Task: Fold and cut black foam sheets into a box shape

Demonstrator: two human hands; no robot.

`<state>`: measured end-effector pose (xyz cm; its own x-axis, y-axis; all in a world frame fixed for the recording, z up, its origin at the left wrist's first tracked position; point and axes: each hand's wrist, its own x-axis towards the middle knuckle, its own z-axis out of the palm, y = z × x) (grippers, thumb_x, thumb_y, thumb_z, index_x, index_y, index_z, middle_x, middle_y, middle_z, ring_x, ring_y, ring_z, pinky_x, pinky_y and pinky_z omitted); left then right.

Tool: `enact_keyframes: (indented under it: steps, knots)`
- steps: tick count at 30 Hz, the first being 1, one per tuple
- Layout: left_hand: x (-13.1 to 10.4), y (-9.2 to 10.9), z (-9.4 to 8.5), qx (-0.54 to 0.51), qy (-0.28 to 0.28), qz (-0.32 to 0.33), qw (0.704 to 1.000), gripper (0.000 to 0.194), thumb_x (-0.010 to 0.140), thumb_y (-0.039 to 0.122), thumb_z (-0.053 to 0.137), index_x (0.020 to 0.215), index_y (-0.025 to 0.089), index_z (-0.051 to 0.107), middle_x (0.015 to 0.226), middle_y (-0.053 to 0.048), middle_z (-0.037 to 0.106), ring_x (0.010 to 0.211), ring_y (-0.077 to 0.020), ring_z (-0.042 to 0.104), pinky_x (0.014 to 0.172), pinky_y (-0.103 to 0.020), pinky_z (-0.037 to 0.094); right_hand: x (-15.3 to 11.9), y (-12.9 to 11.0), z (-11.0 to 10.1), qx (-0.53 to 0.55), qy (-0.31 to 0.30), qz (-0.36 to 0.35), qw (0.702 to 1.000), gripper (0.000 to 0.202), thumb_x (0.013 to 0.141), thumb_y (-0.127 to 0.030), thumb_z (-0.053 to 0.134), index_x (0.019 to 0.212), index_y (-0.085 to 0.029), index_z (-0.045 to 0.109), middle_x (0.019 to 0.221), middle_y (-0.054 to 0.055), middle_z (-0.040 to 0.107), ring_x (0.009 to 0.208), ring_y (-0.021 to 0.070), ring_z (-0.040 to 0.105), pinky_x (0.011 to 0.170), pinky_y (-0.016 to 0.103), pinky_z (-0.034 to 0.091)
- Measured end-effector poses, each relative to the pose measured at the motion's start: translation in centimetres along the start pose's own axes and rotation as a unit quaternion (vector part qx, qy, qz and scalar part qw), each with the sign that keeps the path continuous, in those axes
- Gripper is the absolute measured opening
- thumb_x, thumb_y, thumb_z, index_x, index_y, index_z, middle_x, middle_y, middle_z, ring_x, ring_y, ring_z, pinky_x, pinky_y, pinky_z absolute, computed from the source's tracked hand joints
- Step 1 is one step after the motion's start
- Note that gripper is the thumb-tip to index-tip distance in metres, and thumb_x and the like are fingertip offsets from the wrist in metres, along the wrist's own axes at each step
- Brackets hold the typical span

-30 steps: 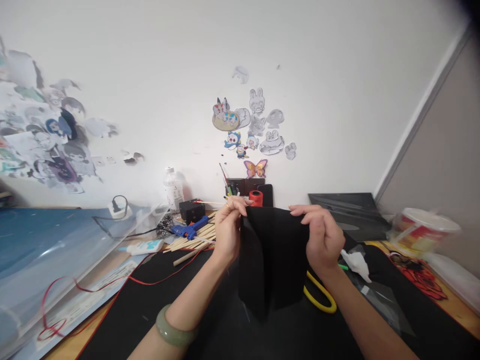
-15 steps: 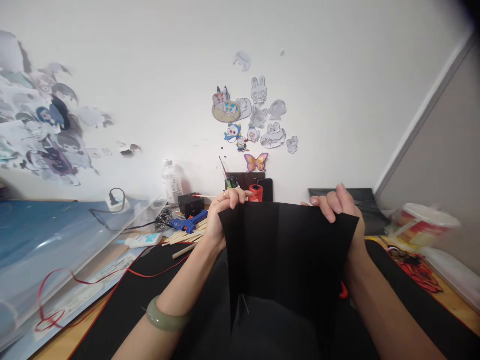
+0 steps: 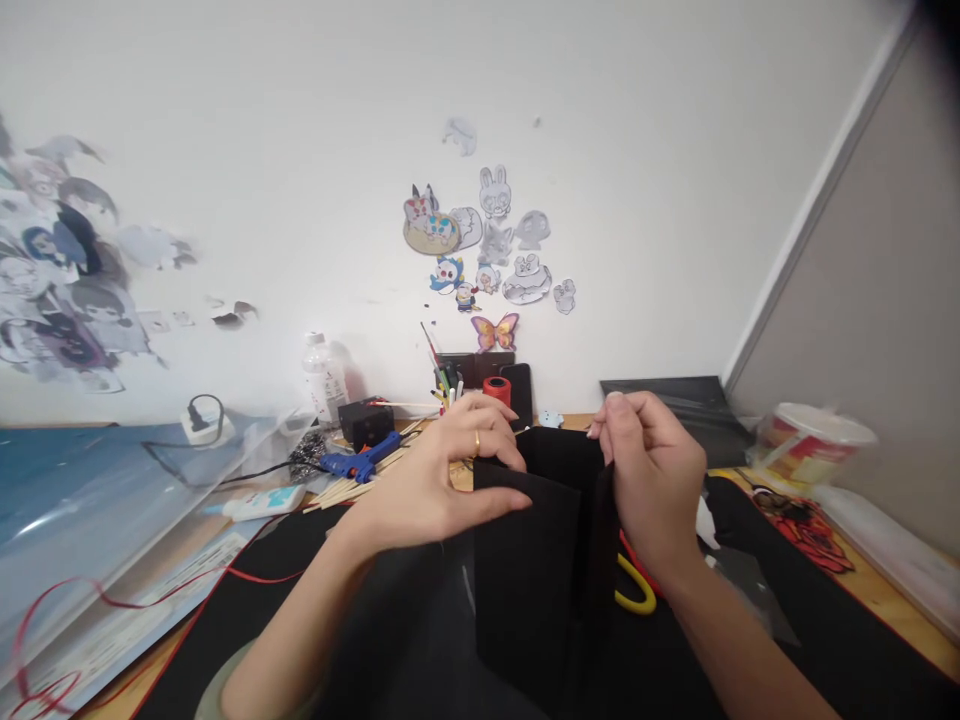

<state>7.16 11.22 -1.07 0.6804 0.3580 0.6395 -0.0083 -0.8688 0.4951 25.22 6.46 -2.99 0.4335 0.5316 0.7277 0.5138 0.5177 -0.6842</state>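
Seen from the wearer's head, both bare forearms reached up from the lower edge of the view. The left hand [image 3: 457, 470] was turned inward, palm down, with its thumb stretched along the front of the folded black sheet [image 3: 525, 570] and its fingers curled over the top edge. The right hand [image 3: 652, 480] stood more upright, knuckles outward, thumb uppermost.

The sheet's top edges bent around an opening between the hands, and its panels hung down over the black mat [image 3: 375, 620]. Bare mat offered room between the left forearm and the sheet. On the right, yellow scissor handles [image 3: 637, 590] lay close beside the sheet, under the right wrist. Beyond the left hand, a blue glue gun [image 3: 360, 462] and pale wooden sticks [image 3: 330, 492] crowded the mat's far edge; a red spool [image 3: 496, 388] stood behind the fingers.

The sheet lay directly below and between the two grips. The left grip was lightly closed, the upper left edge between thumb and fingers; how firmly it pressed could not be told. The right grip was a tight pinch at the upper right edge.
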Motion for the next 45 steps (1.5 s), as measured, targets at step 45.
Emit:
enact_keyframes:
  steps: [45]
  knots:
    - [-0.4, 3.3, 2.4, -0.069, 0.038, -0.004, 0.997, 0.075, 0.061, 0.056, 0.069, 0.124, 0.023, 0.045, 0.127, -0.007, 0.044, 0.123, -0.0251, 0.034, 0.107, -0.039, 0.021, -1.7, -1.7, -2.9, 0.127, 0.055, -0.182, 0.974, 0.029, 0.089, -0.02, 0.037, 0.068, -0.02, 0.057, 0.057, -0.001, 0.051, 0.069, 0.015, 0.055, 0.088, 0.04, 0.04]
